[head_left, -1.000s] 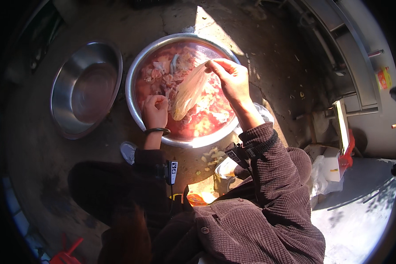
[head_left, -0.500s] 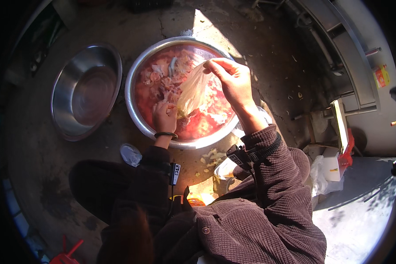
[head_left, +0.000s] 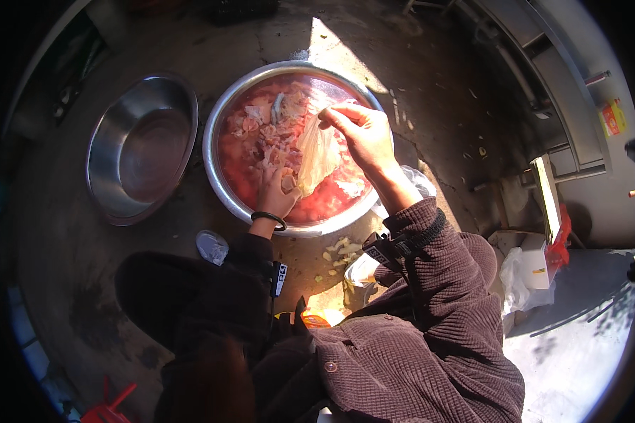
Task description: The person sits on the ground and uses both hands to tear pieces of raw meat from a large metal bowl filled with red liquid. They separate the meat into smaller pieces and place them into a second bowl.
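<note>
A wide metal basin (head_left: 214,158) holds reddish water and many pale pink meat pieces (head_left: 261,125). Over it hangs a thin, translucent whitish sheet (head_left: 319,158); whether it is membrane or plastic I cannot tell. My right hand (head_left: 365,139) pinches its upper end between thumb and fingers, above the basin's right half. Low in the basin, at the water and meat, my left hand (head_left: 278,193) has its fingers curled round the sheet's lower end. A dark bangle circles my left wrist.
A second metal basin (head_left: 142,151) stands to the left, tilted in view. Pale scraps (head_left: 342,250) lie on the floor by my shoe. At the right are a metal-framed bench (head_left: 568,92), a white box (head_left: 536,264) and a red plastic bag (head_left: 561,236). Something red (head_left: 109,409) sits at lower left.
My right hand has come down a little and to the left, bringing the sheet's top lower. My left hand has shifted slightly right, its fingers still at the sheet's lower end.
</note>
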A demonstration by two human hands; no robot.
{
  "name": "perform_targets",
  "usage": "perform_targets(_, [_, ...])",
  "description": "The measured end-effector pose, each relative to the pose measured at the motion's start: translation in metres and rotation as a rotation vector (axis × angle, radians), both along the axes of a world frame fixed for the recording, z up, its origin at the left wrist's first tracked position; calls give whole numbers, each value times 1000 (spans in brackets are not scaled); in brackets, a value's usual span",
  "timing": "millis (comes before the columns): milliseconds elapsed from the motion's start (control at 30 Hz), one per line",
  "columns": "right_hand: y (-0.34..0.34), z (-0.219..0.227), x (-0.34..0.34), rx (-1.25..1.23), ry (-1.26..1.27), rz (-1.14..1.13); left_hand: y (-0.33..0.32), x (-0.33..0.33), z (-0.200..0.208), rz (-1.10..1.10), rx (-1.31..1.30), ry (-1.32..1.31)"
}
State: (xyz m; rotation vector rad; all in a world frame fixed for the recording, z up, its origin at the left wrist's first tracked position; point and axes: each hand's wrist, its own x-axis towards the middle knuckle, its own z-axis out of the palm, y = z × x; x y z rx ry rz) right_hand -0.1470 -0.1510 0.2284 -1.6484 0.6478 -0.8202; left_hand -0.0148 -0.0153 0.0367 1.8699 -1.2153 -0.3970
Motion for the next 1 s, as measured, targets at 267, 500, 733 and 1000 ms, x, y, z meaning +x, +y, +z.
perform_targets(267, [-1, 10, -2, -17, -8, -72, 3, -19, 11, 117, -49, 41])
perform_targets(500, [-45, -17, -31, -62, 83, -205, -8, 23, 44, 159, -186, 18])
perform_targets(733, [-53, -65, -45, -152, 489, -198, -45, 34, 136, 49, -336, 160])
perform_targets(1000, [0, -24, -19, -701, 297, -110, -58, 41, 181, -154, -277, 260])
